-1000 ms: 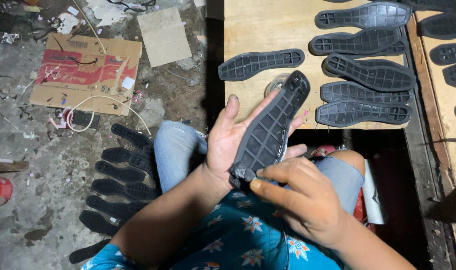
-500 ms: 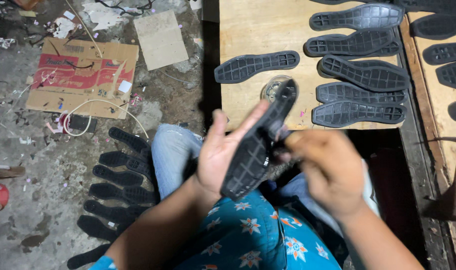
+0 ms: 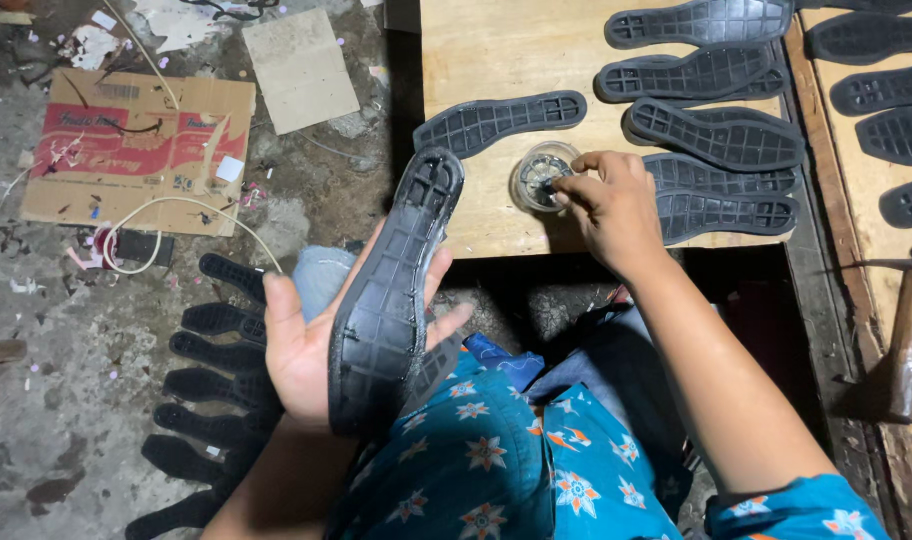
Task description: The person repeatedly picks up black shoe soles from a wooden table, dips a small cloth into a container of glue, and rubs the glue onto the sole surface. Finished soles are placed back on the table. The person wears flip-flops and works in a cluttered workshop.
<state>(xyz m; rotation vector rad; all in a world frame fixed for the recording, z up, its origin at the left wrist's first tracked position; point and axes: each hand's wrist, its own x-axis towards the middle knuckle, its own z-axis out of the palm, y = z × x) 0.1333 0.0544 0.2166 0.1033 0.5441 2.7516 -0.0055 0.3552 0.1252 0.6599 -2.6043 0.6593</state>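
Littered concrete floor (image 3: 96,330) lay left of the wooden worktop (image 3: 496,60). I saw my left hand (image 3: 306,350) cradling a black sole (image 3: 391,290), its length running near to far, while right-hand fingers (image 3: 576,185) pinched inside a small clear jar (image 3: 541,178) at the worktop's near edge.

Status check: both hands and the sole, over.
Left hand holds black shoe sole, tread side up. Right hand at small clear jar on wooden board. Nothing between them.
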